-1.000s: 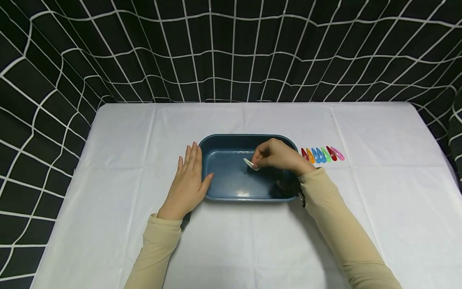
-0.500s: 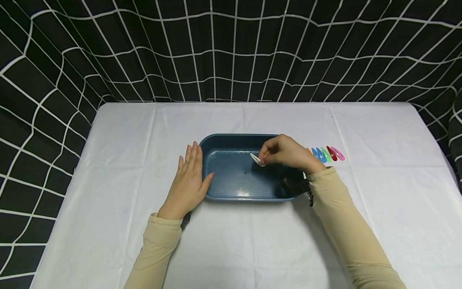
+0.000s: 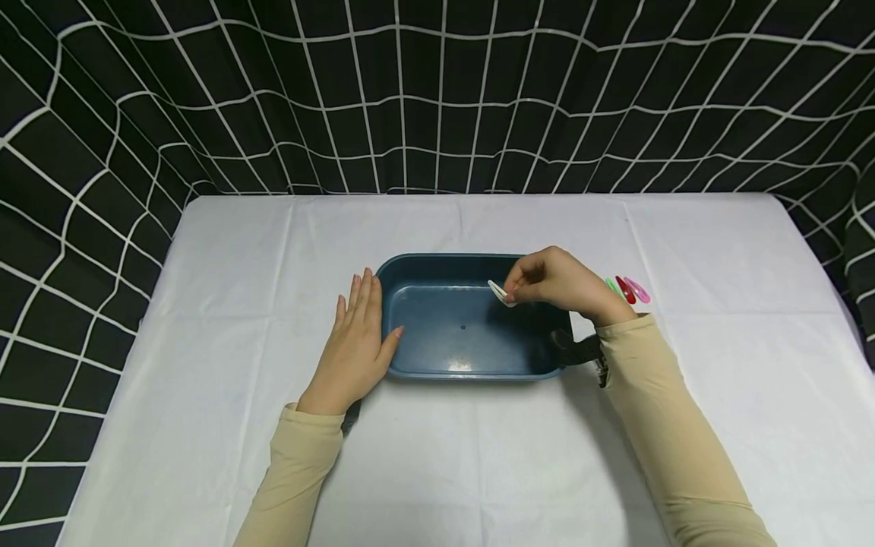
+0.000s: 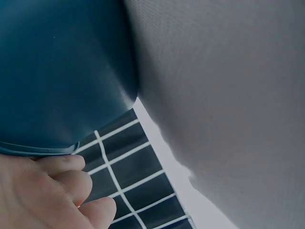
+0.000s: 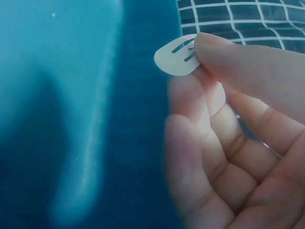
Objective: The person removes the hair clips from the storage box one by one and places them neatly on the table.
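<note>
A white snap hair clip (image 5: 175, 56) is pinched between the thumb and fingers of my right hand (image 3: 567, 285), above the right half of a dark blue plastic tub (image 3: 437, 377). In the right wrist view the clip's wide rounded end points away from the fingertips, and slots show in it. My left hand (image 3: 350, 351) rests along the tub's left side with its fingers straight and its thumb over the rim. To the right of the tub, partly behind my right hand, lie a green clip (image 3: 613, 286), a red clip (image 3: 625, 289) and a pink clip (image 3: 638, 289).
The tub stands on a white cloth (image 3: 424, 463) that covers the table. Black fabric with a white net (image 3: 437, 99) hangs behind the table and along its sides. A dark band (image 3: 577, 349) sits at my right wrist, over the tub's right end.
My right hand has moved right and slightly away from me with the white hair clip, hiding several of the coloured clips. My left hand has stayed in place.
</note>
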Motion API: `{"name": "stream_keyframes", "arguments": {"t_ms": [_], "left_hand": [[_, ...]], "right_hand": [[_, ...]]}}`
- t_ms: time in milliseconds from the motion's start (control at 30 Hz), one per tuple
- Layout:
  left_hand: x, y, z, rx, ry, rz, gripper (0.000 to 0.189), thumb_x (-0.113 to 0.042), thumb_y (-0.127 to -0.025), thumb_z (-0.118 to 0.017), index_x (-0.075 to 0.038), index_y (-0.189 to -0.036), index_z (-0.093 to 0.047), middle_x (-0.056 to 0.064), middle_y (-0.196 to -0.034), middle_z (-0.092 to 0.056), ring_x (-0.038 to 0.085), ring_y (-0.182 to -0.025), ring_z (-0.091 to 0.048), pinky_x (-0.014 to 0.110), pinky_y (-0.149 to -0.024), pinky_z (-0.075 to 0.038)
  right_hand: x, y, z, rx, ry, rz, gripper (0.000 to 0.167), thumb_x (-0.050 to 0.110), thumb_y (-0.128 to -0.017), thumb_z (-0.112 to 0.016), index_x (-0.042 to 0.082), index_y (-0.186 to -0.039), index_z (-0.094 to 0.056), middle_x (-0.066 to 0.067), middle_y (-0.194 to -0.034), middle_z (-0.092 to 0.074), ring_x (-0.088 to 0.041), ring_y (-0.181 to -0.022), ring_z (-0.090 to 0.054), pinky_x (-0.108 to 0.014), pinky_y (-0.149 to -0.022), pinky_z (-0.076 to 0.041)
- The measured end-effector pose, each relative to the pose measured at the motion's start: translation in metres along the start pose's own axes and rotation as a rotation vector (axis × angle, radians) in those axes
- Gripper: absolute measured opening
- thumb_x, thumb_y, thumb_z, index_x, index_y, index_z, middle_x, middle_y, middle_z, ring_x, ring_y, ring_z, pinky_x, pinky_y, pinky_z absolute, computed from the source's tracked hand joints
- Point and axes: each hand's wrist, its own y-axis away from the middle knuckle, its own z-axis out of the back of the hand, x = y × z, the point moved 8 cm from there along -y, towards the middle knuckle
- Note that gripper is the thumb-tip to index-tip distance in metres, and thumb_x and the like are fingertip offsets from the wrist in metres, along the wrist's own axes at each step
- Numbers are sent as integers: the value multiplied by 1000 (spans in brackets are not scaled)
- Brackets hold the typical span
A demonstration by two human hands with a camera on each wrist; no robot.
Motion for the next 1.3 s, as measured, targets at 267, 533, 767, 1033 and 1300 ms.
{"name": "stream_keyframes", "arguments": {"t_ms": [267,533,767,1033,1300], "left_hand": [[0,0,-1,-1,-2,0,71,-28,-98,-48,11,-145,-12,23,-155,-3,29,-143,5,50,-112,-4],[1,1,0,-2,-1,1,71,-28,-98,-48,11,-145,-12,23,-155,-2,30,-143,4,51,-112,-4],[0,1,0,-4,-3,1,71,-28,-98,-48,11,-145,-13,23,-155,-3,34,-143,0,51,-112,-5],[-1,1,0,-6,-6,-1,71,-28,-98,-48,11,-145,-13,23,-155,-4,35,-143,-2,50,-112,-5],[-1,0,1,-17,-13,-9,71,-28,-98,-49,12,-145,-13,25,-154,-7,36,-143,-3,52,-112,-6]], "right_hand": [[-4,10,13,-23,-10,-33,8,-2,-85,-60,-2,-86,-68,-8,-80,-69,-12,-72,-60,-21,-46,-40],[-14,17,25,-47,-53,-67,9,3,-86,-65,-5,-89,-68,-9,-83,-70,-19,-79,-66,-25,-63,-50],[-18,23,35,-80,-31,-70,12,7,-86,-67,-5,-89,-68,-9,-81,-70,-19,-75,-65,-25,-63,-50],[-24,30,46,-119,-18,-62,14,7,-84,-69,-6,-90,-68,-8,-78,-69,-15,-66,-62,-26,-60,-48],[-32,37,54,-135,-12,-89,14,9,-86,-68,-5,-90,-67,-4,-70,-66,-20,-63,-61,-29,-59,-48]]}}
